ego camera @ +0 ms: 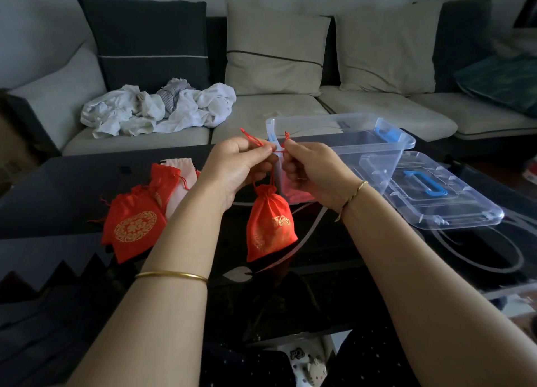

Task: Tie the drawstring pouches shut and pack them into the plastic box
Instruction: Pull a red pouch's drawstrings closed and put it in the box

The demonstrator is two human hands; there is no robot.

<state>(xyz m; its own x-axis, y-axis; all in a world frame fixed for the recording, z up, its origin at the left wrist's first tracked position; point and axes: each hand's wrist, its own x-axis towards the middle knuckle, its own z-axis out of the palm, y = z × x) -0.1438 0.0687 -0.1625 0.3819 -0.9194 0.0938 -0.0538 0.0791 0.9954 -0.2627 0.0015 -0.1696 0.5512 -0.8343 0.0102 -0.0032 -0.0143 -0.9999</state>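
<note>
Pinching drawstring (252, 138): left hand (236, 170), right hand (315, 171)

Gold bangle (171, 275) sits behind left hand (235, 168), thin bracelet (353, 196) behind right hand (313, 168).

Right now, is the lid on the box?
No, the lid lies flat on the table, right of the open box.

No text, brand or number can be read here: the red pouches (132, 227) carry only a round gold ornament (a pattern, not letters), and the small dark mark on the white shoe (299, 366) is too blurred to tell.
</note>
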